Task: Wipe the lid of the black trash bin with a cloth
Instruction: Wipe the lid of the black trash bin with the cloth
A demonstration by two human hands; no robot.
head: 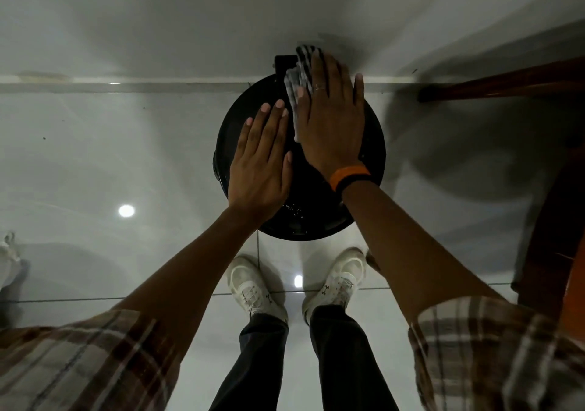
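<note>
The round black trash bin lid [304, 220] lies below me, against the white wall. My right hand [330, 119], with a ring and an orange-and-black wristband, lies flat on a grey striped cloth [299, 72] and presses it onto the far part of the lid. The cloth sticks out beyond my fingertips, over the hinge. My left hand [262, 163] rests flat on the left half of the lid, fingers spread and holding nothing. Small specks glint on the lid's near edge.
My white shoes [253, 284] stand on glossy white floor tiles just in front of the bin. Dark wooden furniture [550, 220] stands at the right, with a wooden rail [500, 84] along the wall. A white skirting strip [126, 86] runs along the wall's base.
</note>
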